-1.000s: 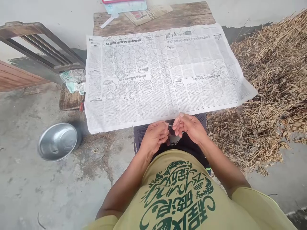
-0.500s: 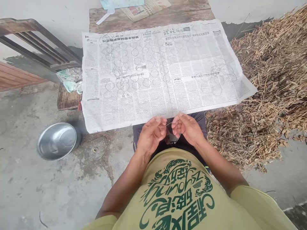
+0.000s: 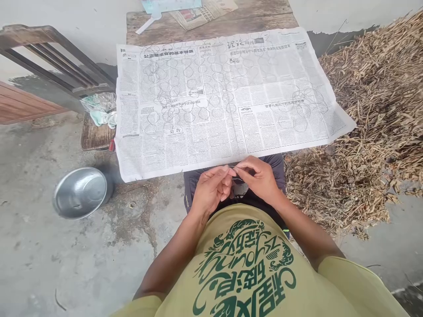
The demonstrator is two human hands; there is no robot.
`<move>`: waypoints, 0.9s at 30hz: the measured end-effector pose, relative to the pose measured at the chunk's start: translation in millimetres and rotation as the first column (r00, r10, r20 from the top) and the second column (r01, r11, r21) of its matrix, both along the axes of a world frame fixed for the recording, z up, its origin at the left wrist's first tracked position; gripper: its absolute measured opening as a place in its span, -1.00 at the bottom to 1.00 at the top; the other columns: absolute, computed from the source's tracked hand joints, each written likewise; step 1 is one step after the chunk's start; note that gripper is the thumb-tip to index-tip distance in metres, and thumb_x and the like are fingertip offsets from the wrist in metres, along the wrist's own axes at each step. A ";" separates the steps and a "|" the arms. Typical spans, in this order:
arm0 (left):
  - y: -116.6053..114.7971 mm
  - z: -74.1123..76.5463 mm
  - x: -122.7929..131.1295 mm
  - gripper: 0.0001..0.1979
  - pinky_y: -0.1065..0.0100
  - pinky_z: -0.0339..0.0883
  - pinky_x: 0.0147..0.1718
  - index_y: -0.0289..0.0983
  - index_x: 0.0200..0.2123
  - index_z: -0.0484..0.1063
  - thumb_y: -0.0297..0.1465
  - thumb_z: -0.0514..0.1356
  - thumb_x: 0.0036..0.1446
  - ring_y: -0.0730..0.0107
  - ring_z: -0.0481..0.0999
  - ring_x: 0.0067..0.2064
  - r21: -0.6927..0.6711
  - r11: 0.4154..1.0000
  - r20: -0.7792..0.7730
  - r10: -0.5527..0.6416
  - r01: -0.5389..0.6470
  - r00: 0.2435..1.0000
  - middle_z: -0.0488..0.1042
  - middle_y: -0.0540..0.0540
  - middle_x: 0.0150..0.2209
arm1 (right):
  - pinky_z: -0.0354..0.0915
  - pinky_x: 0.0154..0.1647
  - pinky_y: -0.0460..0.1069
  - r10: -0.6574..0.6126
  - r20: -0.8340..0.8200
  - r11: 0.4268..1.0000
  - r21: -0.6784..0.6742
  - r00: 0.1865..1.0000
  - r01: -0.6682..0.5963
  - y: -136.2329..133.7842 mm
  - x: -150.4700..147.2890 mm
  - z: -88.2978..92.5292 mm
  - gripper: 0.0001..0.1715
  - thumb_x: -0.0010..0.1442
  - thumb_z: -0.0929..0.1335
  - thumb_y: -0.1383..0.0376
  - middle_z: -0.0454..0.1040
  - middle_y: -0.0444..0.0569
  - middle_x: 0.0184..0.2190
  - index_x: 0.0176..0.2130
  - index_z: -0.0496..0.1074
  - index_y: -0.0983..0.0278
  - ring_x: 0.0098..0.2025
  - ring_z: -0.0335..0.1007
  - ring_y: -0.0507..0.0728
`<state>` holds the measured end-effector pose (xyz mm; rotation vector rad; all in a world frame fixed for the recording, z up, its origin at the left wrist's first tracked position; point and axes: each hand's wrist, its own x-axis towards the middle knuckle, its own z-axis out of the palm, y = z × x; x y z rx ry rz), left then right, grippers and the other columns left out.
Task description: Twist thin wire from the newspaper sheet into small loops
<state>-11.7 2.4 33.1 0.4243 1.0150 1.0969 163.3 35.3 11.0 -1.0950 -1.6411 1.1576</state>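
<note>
Above my lap, just off the table's near edge, my left hand [image 3: 213, 187] and my right hand [image 3: 258, 177] meet at the fingertips. Both pinch a thin wire [image 3: 236, 178], of which only a short length shows between and below the fingers. Its ends are hidden by my fingers. In front of them a spread newspaper [image 3: 194, 154] covers most of the table. On it lie many thin wire loops, several in figure-eight shapes at the left and middle, and a looser tangle of wire loops [image 3: 300, 108] at the right.
Bare wood of the table [image 3: 264, 17] shows at the back, with folded papers [image 3: 205, 13] on it. A wooden chair [image 3: 97, 134] holding a crumpled cloth [image 3: 101, 110] stands left. A metal basin [image 3: 81, 193] sits on the concrete floor. Dry stalks [image 3: 373, 97] are heaped at right.
My hands have come together; the gap with wire stretched across it has closed to touching fingertips. My right fingers now pinch nearer the left ones. The view has shifted slightly.
</note>
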 end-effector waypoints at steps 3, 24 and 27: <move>-0.5 0.4 1.2 -0.59 0.54 0.03 -0.78 -0.34 -0.36 0.67 -0.08 0.56 0.08 0.61 0.26 -0.66 -0.012 1.000 -0.024 0.007 -0.007 1.000 0.35 0.07 -0.56 | 0.37 -0.19 0.08 0.000 0.117 0.992 0.126 0.993 -0.015 -2.4 3.1 -3.6 -0.76 0.48 0.40 0.21 0.58 -0.06 -0.32 -0.27 0.60 0.14 -0.27 0.46 0.15; -1.8 -7.4 5.4 -0.64 0.54 0.20 -0.73 -0.38 -0.16 0.68 -0.18 0.47 0.20 0.47 0.49 -0.51 0.029 1.000 0.182 -0.017 0.012 0.983 0.64 -0.18 -0.31 | 0.28 -0.30 0.04 -0.095 0.025 0.995 -0.037 0.995 0.095 -4.8 5.1 6.6 -0.55 0.48 0.40 0.07 0.46 -0.09 -0.46 -0.43 0.52 0.17 -0.40 0.31 0.12; -4.3 -9.3 8.2 -0.62 0.51 0.25 -0.69 -0.36 -0.20 0.68 -0.10 0.47 0.22 0.49 0.45 -0.57 0.065 0.997 0.202 -0.041 0.028 0.979 0.57 -0.10 -0.42 | 0.29 -0.31 0.04 -0.087 0.002 0.993 -0.074 0.996 0.087 -7.8 2.6 6.6 -0.53 0.46 0.42 0.03 0.47 -0.08 -0.47 -0.43 0.54 0.18 -0.41 0.32 0.12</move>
